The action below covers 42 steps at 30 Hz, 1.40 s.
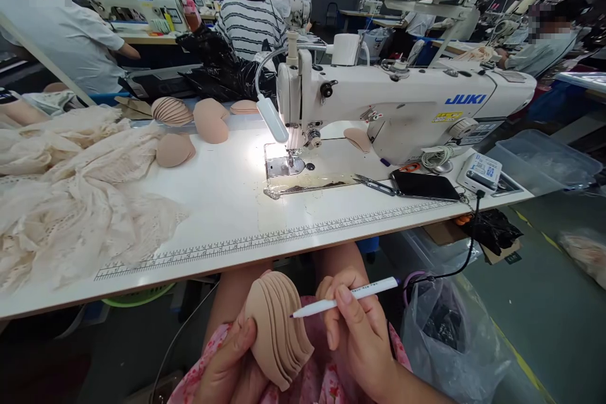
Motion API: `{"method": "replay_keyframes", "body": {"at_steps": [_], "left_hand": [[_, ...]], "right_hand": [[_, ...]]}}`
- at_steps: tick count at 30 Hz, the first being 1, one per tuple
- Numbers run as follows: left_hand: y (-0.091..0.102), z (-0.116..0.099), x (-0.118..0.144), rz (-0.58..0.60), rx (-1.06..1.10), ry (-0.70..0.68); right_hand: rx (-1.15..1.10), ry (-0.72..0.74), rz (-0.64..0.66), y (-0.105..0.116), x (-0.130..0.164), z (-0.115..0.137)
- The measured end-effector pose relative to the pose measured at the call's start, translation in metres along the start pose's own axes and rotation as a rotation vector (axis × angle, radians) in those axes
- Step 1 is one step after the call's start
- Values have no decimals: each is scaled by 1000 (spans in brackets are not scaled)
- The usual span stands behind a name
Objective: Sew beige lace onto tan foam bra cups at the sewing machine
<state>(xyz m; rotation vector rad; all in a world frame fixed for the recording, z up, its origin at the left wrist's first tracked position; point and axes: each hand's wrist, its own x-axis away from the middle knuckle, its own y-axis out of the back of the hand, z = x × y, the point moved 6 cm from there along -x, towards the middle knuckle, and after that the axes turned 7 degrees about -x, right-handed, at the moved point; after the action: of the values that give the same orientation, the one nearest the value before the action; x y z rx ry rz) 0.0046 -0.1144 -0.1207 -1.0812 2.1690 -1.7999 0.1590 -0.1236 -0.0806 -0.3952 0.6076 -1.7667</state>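
My left hand (231,360) is closed around a fanned stack of beige foam bra cups (277,328), held above my lap in front of the table edge. The thumb presses on the outermost cup, and the other fingers are hidden behind the stack. Between thumb and fingers of my right hand (357,322) is a white marker pen (350,298). Its dark tip points left and lies at the edges of the stacked cups; whether it touches them I cannot tell.
A white sewing machine (402,91) stands on the table (227,202), its lamp lit. Cream lace fabric (85,202) lies at left, near more bra cups (211,120). Thread snips (376,184) and a phone (425,185) lie at right. A plastic bag (454,341) hangs below. People sit beyond.
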Motion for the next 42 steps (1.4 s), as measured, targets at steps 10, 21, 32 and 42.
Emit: {"method": "replay_keyframes", "body": {"at_steps": [10, 21, 32, 42], "left_hand": [[-15, -6, -5, -10, -5, -50], [-15, -4, -4, 21, -2, -5], [-11, -9, -5, -57, -4, -58], [-9, -8, -5, -130, -49, -55]], "right_hand": [[-33, 8, 67, -10, 2, 1], [28, 40, 99, -12, 7, 1], [170, 168, 137, -13, 10, 9], [3, 81, 161, -18, 8, 1]]}}
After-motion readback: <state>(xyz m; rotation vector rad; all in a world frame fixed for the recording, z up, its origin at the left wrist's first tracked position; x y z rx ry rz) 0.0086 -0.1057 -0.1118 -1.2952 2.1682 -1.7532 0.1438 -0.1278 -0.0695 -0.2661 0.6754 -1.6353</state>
